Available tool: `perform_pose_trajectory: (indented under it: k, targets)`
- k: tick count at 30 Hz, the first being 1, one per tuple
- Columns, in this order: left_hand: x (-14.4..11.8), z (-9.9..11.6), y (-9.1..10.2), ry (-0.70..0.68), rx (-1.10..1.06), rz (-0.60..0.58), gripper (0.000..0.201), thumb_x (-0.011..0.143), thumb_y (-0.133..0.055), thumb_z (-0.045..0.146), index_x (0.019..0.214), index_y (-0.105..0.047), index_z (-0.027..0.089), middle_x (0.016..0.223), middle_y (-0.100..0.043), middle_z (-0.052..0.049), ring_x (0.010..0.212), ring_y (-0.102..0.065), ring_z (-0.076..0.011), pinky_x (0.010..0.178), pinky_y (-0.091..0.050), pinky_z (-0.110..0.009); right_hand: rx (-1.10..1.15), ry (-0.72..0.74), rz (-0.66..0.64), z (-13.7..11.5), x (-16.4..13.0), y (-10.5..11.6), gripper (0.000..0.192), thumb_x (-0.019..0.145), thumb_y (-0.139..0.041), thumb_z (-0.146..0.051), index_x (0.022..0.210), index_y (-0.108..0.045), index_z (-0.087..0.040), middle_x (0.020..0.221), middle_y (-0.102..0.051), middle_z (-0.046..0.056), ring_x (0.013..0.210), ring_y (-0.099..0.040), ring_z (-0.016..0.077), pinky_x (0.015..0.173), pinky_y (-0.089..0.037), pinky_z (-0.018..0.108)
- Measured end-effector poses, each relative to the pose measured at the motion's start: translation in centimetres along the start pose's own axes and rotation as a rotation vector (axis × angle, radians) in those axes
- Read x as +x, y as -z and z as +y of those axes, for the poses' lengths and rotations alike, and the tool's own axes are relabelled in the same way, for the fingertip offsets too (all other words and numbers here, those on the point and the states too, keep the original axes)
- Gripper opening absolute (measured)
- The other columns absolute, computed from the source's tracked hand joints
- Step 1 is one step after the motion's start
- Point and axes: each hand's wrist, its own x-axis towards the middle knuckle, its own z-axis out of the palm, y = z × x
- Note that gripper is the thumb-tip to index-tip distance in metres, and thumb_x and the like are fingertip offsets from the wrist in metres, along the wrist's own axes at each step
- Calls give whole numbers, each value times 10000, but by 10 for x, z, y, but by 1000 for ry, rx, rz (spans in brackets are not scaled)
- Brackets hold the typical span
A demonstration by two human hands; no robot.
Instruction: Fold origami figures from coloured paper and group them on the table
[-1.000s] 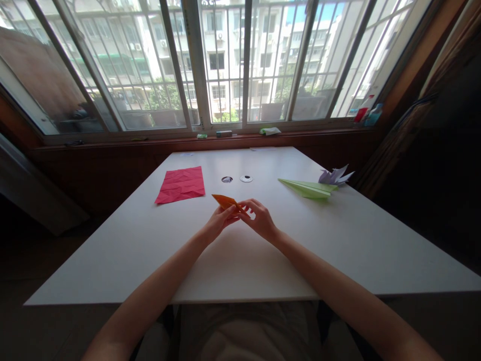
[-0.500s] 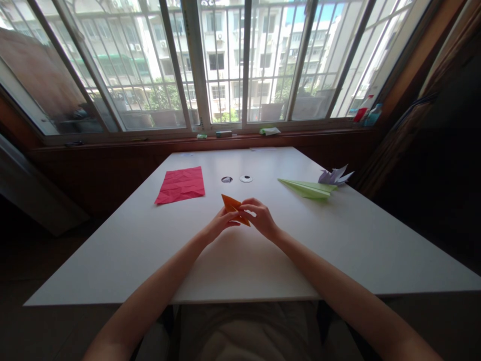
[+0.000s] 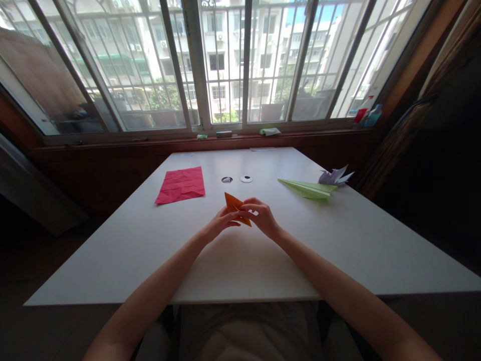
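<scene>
A folded piece of orange paper (image 3: pixel 232 202) is held between my two hands, over the middle of the white table (image 3: pixel 240 265). One pointed end of it sticks out up and to the left, another shows low on the right. My left hand (image 3: pixel 220 223) grips its left lower side, thumb on top. From the right, my right hand (image 3: pixel 262 216) pinches it with thumb and fingers near its middle. The fingers cover part of the folds.
Creased red paper (image 3: pixel 180 185) lies at left. Two cable-hole discs, a dark one (image 3: pixel 227 180) and a white one (image 3: pixel 246 179), sit beyond my hands. At right are a green paper plane (image 3: pixel 310 189) and a folded lilac paper shape (image 3: pixel 335 176). Bottles (image 3: pixel 370 114) stand by the window.
The orange paper's upper tip has shifted slightly to the right and up, and the paper is turned a little. Both hands keep their hold, with only small finger movements.
</scene>
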Motion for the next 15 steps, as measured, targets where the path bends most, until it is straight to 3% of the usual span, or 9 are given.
perform_pose_trajectory:
  k: [15]
  targets:
    - [3,-7,7,-10,-47,9,338,724,-545,259,1047,-513,164,999,-579,-94,956,-545,-236,744,-445,-325,126,-63,4,7,2,1,120,713,-617,-318,761,-685,-233,839,-600,47,720,-566,145,584,-465,277]
